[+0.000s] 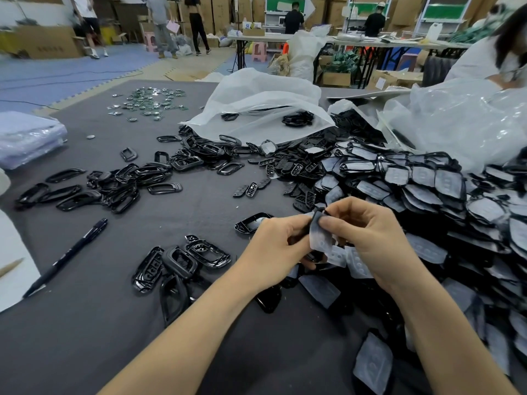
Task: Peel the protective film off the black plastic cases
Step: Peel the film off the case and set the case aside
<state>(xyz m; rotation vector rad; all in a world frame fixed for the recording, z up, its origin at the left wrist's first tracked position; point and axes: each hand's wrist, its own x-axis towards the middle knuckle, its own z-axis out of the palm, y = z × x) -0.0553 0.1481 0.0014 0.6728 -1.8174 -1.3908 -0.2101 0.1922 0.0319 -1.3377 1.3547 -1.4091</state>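
Observation:
Both hands meet over the grey table mat, just left of a big heap of film-covered black cases (433, 189). My left hand (273, 246) grips a black case that is mostly hidden behind its fingers. My right hand (368, 235) pinches a grey translucent film (320, 238) between thumb and fingers; the film hangs down between the hands. Loose peeled films (355, 262) lie just under the hands. A small cluster of bare glossy black cases (182, 263) sits left of my left forearm.
A black pen (67, 258) lies at the left on the grey mat (119, 323). More black frames (114, 186) are scattered across the middle, with small metal parts (148, 102) farther back. White plastic bags (262, 104) stand behind the heap. A seated person (496, 49) is at the right.

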